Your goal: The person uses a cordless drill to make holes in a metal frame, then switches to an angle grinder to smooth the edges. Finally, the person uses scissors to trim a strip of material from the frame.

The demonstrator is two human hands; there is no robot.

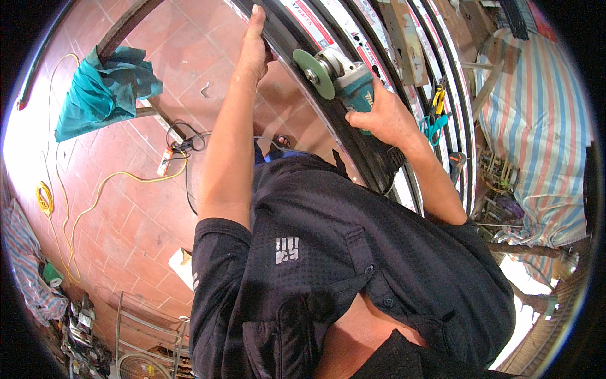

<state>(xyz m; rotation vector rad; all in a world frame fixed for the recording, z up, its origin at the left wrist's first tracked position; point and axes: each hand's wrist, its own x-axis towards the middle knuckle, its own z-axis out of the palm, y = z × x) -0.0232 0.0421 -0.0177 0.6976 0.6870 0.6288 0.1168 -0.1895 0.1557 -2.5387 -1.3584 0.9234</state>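
Note:
My right hand [388, 117] is wrapped round the teal body of an angle grinder [356, 88]. Its green disc [309, 69] stands on edge over the dark long metal bar [290, 66] nearest me; whether it touches the bar I cannot tell. At the far end, my left hand [254, 54] grips the outer edge of that same bar, thumb stretched along it and the other fingers mostly hidden beneath. Beside the bar lie several more long bars [334, 31], dark with white printed film, running away from me side by side.
Yellow-handled pliers [439, 95] and a teal-handled tool [434, 128] rest on the bars to the right. A teal cloth [107, 91] hangs on a frame at left. A yellow cord [95, 202] and power strip [165, 161] lie on the tiled floor. Striped sheeting [530, 139] covers things at right.

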